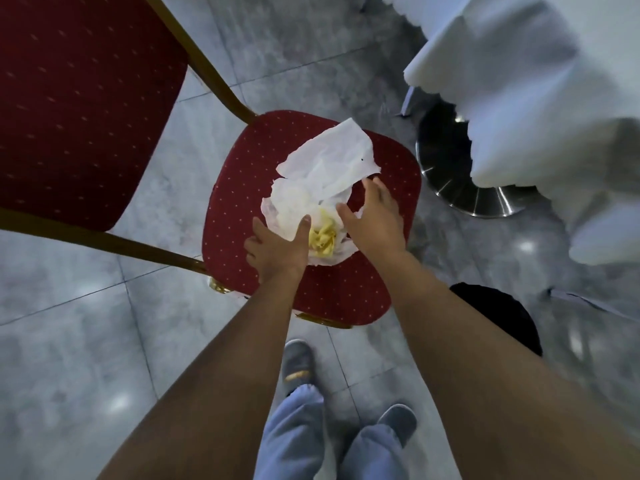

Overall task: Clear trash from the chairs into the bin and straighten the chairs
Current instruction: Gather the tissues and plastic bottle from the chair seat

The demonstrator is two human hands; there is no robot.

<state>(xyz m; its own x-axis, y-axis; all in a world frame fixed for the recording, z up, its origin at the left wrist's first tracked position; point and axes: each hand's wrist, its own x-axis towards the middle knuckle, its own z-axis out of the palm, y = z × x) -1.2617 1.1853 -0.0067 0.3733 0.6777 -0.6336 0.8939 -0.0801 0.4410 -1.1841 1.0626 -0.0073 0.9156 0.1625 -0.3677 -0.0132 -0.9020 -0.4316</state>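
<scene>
I see the left hand (277, 249) in the middle of the frame with its fingers (259, 226) straight and spread, the thumb laid against the near-left edge of the crumpled white wrapper (322, 174). It presses on the paper without curling round it. The right hand (375, 216) sits just to the right, fingers apart and loosely extended, fingertips touching the wrapper's right edge; I think the thumb rests on the paper too, though blur makes the contact hard to confirm. Neither hand has closed on anything.

The wrapper lies in the centre of the red dotted chair seat (381, 289), partly opened out, with a clump of yellow food scraps (323, 237) on its near part, between the two hands. The chair's gold frame (214, 77) runs up to the upper left of the frame, where the red chair back (79, 98) fills the corner.

To the right of the seat, in the upper right, a shiny metal bin (446, 178) stands on the grey tiled floor (86, 341), half hidden behind a white draped cloth (536, 81). A dark round object (498, 317) sits lower right on the floor. At the bottom centre I see blue trousers (298, 427) and grey shoes (298, 358).
</scene>
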